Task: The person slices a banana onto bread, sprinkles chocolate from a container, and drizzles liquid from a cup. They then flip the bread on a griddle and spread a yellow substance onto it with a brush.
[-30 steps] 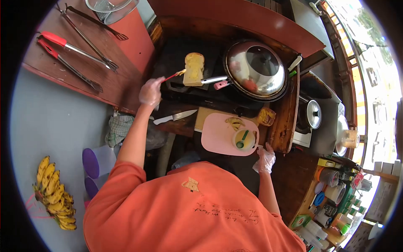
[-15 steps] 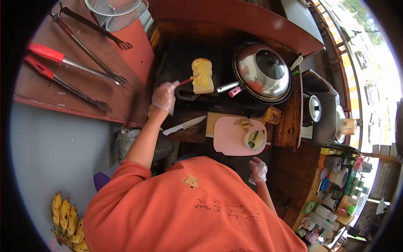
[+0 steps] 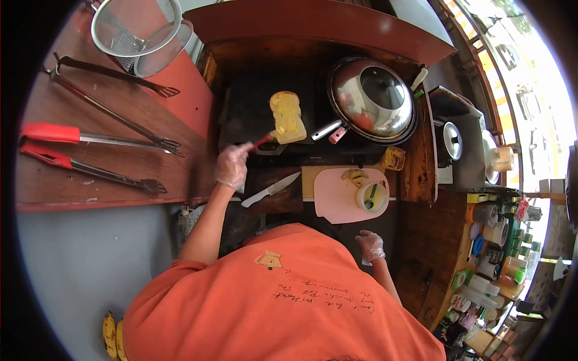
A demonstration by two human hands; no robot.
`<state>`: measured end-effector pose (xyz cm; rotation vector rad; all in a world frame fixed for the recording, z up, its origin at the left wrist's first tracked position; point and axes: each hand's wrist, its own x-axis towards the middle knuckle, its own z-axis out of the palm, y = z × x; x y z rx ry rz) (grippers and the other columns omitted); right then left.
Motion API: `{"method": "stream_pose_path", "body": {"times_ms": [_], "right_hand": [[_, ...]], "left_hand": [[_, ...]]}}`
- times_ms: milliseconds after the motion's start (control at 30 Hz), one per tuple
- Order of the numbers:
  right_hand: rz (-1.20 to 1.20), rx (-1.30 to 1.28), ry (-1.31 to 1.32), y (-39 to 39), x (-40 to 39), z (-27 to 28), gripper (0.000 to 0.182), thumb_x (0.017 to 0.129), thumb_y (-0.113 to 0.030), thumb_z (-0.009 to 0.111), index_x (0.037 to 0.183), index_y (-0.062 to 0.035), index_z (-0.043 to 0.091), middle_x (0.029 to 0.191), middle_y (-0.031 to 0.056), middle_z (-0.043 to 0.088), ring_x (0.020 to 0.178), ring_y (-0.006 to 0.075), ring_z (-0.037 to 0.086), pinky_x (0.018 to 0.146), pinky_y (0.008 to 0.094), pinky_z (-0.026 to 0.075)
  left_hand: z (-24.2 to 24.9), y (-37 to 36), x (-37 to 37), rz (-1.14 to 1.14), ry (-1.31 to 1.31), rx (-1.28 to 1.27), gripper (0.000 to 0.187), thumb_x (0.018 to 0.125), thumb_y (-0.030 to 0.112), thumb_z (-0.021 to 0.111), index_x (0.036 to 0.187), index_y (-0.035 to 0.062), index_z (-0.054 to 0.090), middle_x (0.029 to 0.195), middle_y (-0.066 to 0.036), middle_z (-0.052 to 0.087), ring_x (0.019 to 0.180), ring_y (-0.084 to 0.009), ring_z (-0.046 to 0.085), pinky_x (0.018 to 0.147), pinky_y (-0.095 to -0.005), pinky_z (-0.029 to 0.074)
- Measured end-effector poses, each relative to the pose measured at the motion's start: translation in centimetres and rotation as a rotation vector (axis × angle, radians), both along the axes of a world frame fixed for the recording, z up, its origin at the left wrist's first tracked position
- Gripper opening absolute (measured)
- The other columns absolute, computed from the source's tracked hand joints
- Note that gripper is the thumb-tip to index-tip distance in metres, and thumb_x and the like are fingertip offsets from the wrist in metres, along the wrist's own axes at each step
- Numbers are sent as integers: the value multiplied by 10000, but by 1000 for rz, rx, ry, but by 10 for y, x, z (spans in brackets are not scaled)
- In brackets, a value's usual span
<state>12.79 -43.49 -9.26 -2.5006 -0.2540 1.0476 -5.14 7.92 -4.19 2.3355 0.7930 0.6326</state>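
Observation:
My left hand (image 3: pixel 232 167), in a clear plastic glove, is closed round the red handle of a brush (image 3: pixel 262 141). The brush's tip touches the lower left edge of a slice of bread (image 3: pixel 288 114), which lies on a dark griddle (image 3: pixel 247 99) with an uneven yellow spread over most of its top. My right hand (image 3: pixel 370 245), gloved too, hangs below a pink cutting board (image 3: pixel 331 195) with fingers loosely curled and slightly apart, nothing visible in them. On the board stand a tub (image 3: pixel 372 198) with a green-handled utensil and some banana peel (image 3: pixel 355 176).
A knife (image 3: pixel 271 189) lies left of the board. Right of the griddle sits a lidded pan (image 3: pixel 373 99). Red-handled tongs (image 3: pixel 90 135) and metal tongs (image 3: pixel 111 111) rest on the left shelf beside a strainer (image 3: pixel 135 30). Bananas (image 3: pixel 109 334) are at lower left.
The brush has moved from the middle of the slice down to its lower left edge, my left hand following. The view has shifted a little. My right hand stays below the board.

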Motion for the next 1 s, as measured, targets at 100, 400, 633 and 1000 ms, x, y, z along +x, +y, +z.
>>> {"method": "stream_pose_path", "body": {"times_ms": [100, 400, 633, 1000], "right_hand": [[118, -68, 54, -9, -4, -13, 525, 814, -341, 738, 1215, -6, 686, 1185, 185, 707, 1092, 295, 687, 960, 351, 523], [88, -88, 161, -38, -11, -37, 505, 838, -358, 700, 1215, -22, 689, 1205, 178, 699, 1139, 330, 659, 1009, 368, 490], [404, -241, 99, -50, -28, -45, 445, 845, -353, 674, 1167, -49, 716, 1197, 164, 703, 1147, 313, 657, 973, 363, 505], [95, 71, 221, -92, -43, -89, 244, 897, -227, 663, 1025, -34, 741, 866, 85, 717, 686, 171, 646, 617, 339, 519]], "left_hand": [[8, 43, 33, 362, 236, 280, 211, 975, 216, 561, 1019, 142, 754, 892, -153, 686, 854, -370, 667, 757, -478, 542], [41, 43, 70, 339, 477, 47, 329, 994, 276, 477, 1041, 63, 724, 1158, -188, 685, 1072, -390, 654, 923, -472, 530], [32, 63, 73, 358, 436, 64, 356, 988, 269, 440, 1076, 61, 715, 1198, -180, 673, 1115, -399, 633, 960, -482, 506], [47, 36, 52, 236, 580, 47, 290, 955, 171, 485, 1103, 83, 718, 1165, -193, 681, 1093, -399, 649, 941, -476, 527]]}}
